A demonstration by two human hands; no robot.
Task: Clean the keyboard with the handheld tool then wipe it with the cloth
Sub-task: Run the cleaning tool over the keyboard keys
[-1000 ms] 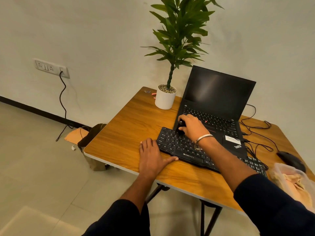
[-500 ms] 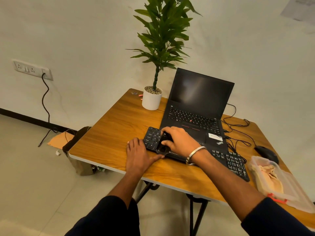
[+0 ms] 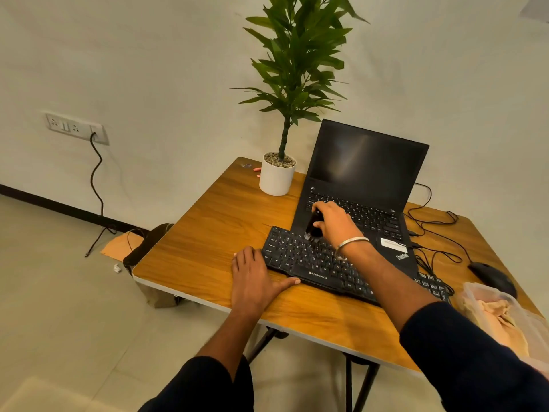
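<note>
- The black keyboard [image 3: 320,263] lies on the counter [image 3: 208,239], just in front of the open laptop [image 3: 365,185].
- The right hand [image 3: 335,223] has its fingers curled round a dark brush [image 3: 313,227] at the keyboard's 12 o'clock edge.
- The left hand [image 3: 252,278] rests flat at the keyboard's 8 o'clock corner, fingers straight.
- The cloth [image 3: 496,316] sits in a clear tub at 3 o'clock.

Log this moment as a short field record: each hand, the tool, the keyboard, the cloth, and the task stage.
left hand: flat on the table, thumb along the keyboard's front edge
right hand: grips the brush tool
brush tool: dark, bristles down on the top key rows
keyboard: black, in front of the open laptop
cloth: peach, in a clear container at the table's right edge, untouched
stage: brushing; wiping not yet begun
</note>
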